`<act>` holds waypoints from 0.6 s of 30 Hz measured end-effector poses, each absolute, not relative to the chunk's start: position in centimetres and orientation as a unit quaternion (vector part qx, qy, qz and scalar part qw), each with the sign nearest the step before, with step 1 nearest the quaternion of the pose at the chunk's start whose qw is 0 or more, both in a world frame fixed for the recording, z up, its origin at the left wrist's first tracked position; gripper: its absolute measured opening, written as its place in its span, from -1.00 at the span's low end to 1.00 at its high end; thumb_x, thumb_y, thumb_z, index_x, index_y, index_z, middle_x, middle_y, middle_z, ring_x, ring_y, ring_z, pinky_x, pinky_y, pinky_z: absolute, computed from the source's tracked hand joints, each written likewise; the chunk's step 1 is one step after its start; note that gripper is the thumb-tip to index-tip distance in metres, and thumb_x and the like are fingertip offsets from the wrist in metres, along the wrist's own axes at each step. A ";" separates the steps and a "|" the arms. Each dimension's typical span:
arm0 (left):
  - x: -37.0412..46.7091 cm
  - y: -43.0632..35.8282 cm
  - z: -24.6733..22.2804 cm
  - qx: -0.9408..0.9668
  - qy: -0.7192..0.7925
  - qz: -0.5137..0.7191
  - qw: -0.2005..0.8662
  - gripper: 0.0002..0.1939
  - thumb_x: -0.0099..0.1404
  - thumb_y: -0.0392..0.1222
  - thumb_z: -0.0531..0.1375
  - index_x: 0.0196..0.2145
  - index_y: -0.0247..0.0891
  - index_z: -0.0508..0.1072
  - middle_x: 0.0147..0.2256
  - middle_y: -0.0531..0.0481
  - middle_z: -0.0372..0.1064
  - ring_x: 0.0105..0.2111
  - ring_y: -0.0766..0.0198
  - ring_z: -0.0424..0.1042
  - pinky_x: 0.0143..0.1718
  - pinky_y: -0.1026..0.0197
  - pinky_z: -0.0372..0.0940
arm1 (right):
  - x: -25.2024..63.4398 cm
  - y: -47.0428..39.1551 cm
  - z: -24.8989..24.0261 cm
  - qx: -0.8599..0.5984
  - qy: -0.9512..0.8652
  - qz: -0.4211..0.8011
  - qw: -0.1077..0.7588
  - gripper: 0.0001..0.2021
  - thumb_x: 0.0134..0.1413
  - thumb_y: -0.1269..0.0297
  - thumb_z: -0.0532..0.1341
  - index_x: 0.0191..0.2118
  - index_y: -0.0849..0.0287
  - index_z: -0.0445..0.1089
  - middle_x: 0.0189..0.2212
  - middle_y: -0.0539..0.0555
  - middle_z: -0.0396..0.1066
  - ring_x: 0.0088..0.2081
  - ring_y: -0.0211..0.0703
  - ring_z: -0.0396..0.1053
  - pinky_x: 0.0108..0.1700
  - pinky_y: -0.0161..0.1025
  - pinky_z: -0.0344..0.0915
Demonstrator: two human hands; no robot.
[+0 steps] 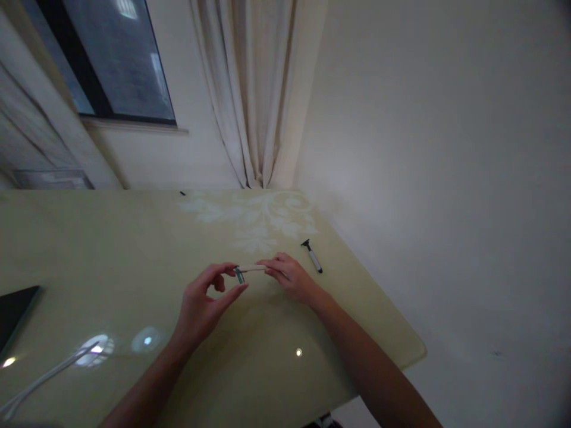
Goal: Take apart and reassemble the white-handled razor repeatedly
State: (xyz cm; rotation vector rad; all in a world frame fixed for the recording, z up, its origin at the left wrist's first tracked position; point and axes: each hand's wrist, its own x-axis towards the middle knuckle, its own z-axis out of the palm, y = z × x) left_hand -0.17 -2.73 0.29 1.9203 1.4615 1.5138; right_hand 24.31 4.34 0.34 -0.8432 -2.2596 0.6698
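Slim cream-coloured handle (254,268) with a small green crosspiece (239,275) is over the glossy pale-yellow surface (134,249). Your left hand (200,300) pinches the crosspiece between thumb and fingers; your right hand (289,279) has its fingers pinching the handle's other end, near a black-and-grey razor (314,260).

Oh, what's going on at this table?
A person's left hand pinches a small green piece at the tip of a pale handle, which the right hand grips. Whether the two are joined is too small to tell. A razor lies untouched on the table, just beyond the right hand.
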 end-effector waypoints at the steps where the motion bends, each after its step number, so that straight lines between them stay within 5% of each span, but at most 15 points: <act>1: -0.1 -2.7 0.3 0.668 0.507 0.525 0.146 -0.66 0.26 0.00 0.41 -0.06 -0.14 0.55 -0.32 0.09 0.49 -0.47 0.36 0.33 -0.37 0.29 0.33 | 24.3 4.3 0.3 -0.324 -0.855 0.245 0.321 -0.65 0.50 0.20 0.13 0.25 0.05 0.49 -0.25 0.09 0.34 -0.15 -0.10 0.33 -0.03 -0.18 0.28; 18: -0.5 -2.6 0.1 0.659 0.513 0.535 0.129 -0.65 0.24 0.04 0.42 -0.09 -0.14 0.56 -0.33 0.09 0.49 -0.47 0.35 0.33 -0.37 0.29 0.33 | 24.7 4.5 0.0 -0.318 -0.864 0.219 0.322 -0.66 0.50 0.21 0.12 0.23 0.07 0.50 -0.26 0.09 0.33 -0.14 -0.08 0.32 -0.03 -0.19 0.27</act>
